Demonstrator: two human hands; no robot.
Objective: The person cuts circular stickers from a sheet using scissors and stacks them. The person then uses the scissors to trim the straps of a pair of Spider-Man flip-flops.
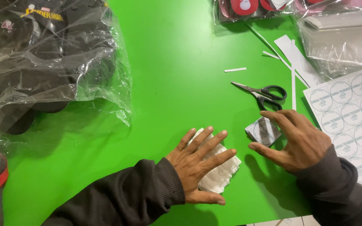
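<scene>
My left hand point(197, 165) lies flat, fingers spread, on a white stack of small paper or plastic sheets point(224, 172) on the green table point(168, 75). My right hand point(300, 140) is just to the right, thumb and fingers curved around a small stack of square-cut round stickers point(263, 131), touching its edges. Both arms wear dark sleeves.
Black-handled scissors point(265, 92) lie just beyond the sticker stack. A sheet of round stickers point(352, 113) sits at the right edge, with white paper strips point(294, 58) and clear bags point(340, 37) behind it. A big clear bag of dark goods point(47, 54) fills the left.
</scene>
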